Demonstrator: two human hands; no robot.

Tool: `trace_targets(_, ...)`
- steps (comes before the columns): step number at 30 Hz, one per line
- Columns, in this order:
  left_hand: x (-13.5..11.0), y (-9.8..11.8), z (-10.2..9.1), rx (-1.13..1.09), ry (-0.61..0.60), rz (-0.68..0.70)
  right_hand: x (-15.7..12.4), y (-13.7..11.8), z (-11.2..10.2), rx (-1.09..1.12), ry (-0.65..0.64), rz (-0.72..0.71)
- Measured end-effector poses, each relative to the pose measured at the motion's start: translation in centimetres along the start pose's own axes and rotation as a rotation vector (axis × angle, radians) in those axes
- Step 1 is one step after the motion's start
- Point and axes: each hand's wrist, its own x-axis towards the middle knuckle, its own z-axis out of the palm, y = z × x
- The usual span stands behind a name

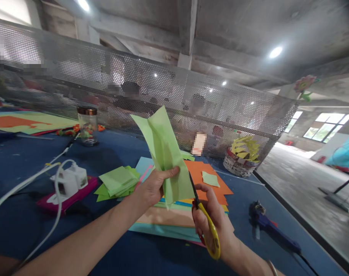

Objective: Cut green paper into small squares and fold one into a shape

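Above the paper stack (168,219), the left hand (152,188) pinches a folded green sheet (163,149) upright; the right hand (218,224) grips yellow scissors (212,232), blades at its edge.

scissors (206,224) partly behind green paper (163,153), people (131,96) beyond mesh (234,111) blurred

Left grip (153,188) pinching, right grip (212,221) curled tight
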Motion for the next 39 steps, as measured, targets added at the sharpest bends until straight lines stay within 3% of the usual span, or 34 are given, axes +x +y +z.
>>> trace_targets(9,-0.3,0.1,0.3,0.056,-0.005,0.011,0.3,-0.3,-0.3,0.054,-0.096,-0.038)
trace_targets(21,-0.5,-0.5,0.3,0.022,0.000,-0.052,0.1,0.1,-0.4,0.058,-0.041,-0.032)
trace_targets(39,-0.9,-1.1,0.6,0.071,0.033,0.006,0.2,0.6,-0.3,0.010,-0.010,-0.015)
